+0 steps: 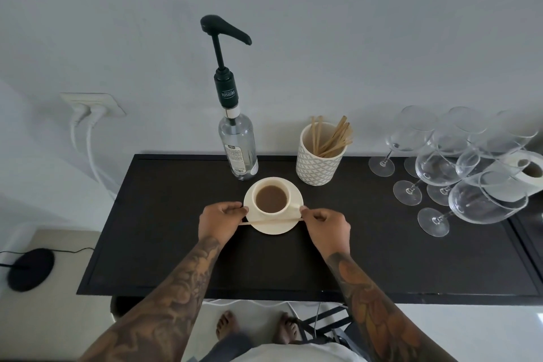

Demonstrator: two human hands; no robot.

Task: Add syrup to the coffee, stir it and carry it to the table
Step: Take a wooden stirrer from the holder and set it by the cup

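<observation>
Your left hand [219,222] and right hand [326,225] each pinch the saucer [274,228] rim, grip closed; a stir stick [270,221] lies across it beside the cup [271,197].

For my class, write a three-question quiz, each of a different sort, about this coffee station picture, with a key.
1. True or false: the cup stands on the saucer.
2. Multiple choice: the syrup bottle stands (A) behind the cup, near the wall; (B) right of the wine glasses; (C) inside the patterned holder.
3. Fill in: the left hand and right hand grip the saucer's two sides, and a wooden ____ lies across its near part.

Key: 1 true; 2 A; 3 stirrer.
</observation>
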